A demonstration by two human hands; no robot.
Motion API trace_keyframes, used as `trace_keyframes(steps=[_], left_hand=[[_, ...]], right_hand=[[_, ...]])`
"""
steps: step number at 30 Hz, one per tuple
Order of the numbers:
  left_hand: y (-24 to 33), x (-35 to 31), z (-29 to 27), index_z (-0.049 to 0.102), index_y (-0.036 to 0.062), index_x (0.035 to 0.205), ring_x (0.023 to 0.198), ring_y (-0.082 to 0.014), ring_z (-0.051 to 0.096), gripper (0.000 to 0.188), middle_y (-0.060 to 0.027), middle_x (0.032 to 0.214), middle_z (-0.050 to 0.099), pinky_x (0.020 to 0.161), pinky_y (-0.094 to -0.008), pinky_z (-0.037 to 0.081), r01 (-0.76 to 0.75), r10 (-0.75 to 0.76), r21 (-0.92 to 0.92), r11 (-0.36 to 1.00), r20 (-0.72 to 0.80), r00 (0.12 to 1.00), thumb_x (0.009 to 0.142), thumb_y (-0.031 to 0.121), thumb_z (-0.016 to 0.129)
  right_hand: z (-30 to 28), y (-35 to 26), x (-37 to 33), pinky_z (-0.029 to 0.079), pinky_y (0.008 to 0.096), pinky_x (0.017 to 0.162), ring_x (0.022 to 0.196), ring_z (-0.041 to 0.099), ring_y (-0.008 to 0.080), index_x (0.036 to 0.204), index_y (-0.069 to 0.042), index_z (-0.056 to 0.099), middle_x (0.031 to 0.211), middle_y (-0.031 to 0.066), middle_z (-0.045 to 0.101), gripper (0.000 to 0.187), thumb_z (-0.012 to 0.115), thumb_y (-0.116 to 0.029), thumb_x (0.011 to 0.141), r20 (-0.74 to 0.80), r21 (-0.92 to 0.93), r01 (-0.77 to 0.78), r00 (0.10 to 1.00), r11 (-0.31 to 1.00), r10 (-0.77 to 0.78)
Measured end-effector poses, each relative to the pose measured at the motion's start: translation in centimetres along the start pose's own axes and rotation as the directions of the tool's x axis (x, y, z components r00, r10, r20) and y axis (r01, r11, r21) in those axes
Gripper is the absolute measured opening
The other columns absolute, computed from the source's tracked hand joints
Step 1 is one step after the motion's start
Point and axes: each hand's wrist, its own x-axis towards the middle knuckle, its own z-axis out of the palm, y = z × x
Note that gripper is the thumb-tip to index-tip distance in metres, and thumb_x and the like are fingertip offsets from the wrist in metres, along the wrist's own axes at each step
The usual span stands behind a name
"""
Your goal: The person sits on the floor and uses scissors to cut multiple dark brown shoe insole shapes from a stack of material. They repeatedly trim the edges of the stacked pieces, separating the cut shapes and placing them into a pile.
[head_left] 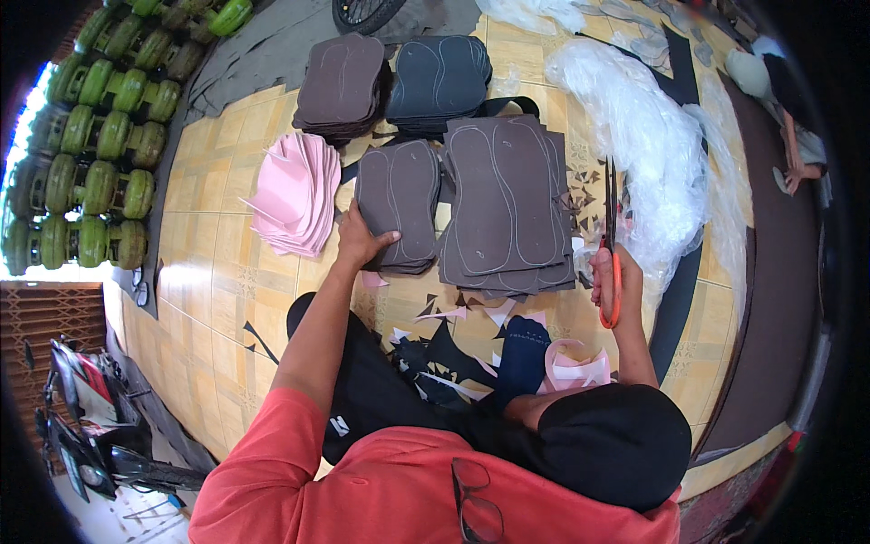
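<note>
My left hand (360,238) grips the left edge of a stack of dark brown sheets (399,195) with rounded corners, its thumb on top. A light curved line is drawn on the top sheet. In my right hand (625,276) is a pair of scissors (610,213) with orange handles, blades pointing away from me and looking nearly closed. They are to the right of a larger, uneven stack of brown sheets (507,195) with pale outlines, some corners still square. Left of my left hand stands a fanned stack of pink sheets (294,195).
Farther off lie a brown stack (340,82) and a black stack (438,82) of rounded sheets. Crumpled clear plastic (643,136) covers the right side. Dark offcuts (444,358) litter the tiled floor by my legs. Green gas cylinders (100,145) are piled left; another person (788,118) works at right.
</note>
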Motion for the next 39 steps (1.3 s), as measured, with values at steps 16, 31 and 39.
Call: trace_keyframes(steps=[16,31,39], left_hand=[[15.7,-4.7,-0.8,0.052,-0.0085,0.122,0.105,-0.0406,0.055,0.073,-0.0258,0.110,0.055,0.093,-0.0440,0.044,-0.268,0.245,-0.217,0.939,-0.128,0.961,0.075,0.041,0.077],[19.5,-4.6,-4.1,0.051,0.0038,0.114,0.099,-0.0186,0.058,0.032,-0.0086,0.108,0.059,0.084,-0.0337,0.049,-0.154,0.202,-0.884,0.441,-0.070,0.977,0.087,0.009,0.067],[24.4,-8.1,-6.8,0.033,0.0064,0.139,0.117,-0.0265,0.053,0.056,-0.0133,0.131,0.048,0.096,-0.0402,0.049,-0.066,0.214,-0.995,-0.070,-0.079,0.974,0.089,0.000,0.058]], right_hand=[[0.2,1.5,0.9,0.040,0.0301,0.047,0.049,0.046,0.0124,0.075,-0.002,0.049,0.055,0.0060,0.046,0.039,0.065,-0.033,0.092,-0.086,-0.092,0.076,0.993,0.993,-0.084],[-0.2,-1.0,0.4,0.039,0.0228,0.036,0.041,0.047,0.0097,0.087,-0.001,0.058,0.057,0.0004,0.047,0.049,0.052,-0.048,0.097,-0.052,0.246,-0.170,0.981,0.954,0.189],[1.7,1.2,0.2,0.049,0.0311,0.058,0.059,0.060,0.0181,0.094,-0.001,0.056,0.068,0.0071,0.058,0.036,0.052,-0.036,0.098,-0.097,0.178,0.209,0.976,0.962,-0.194]])
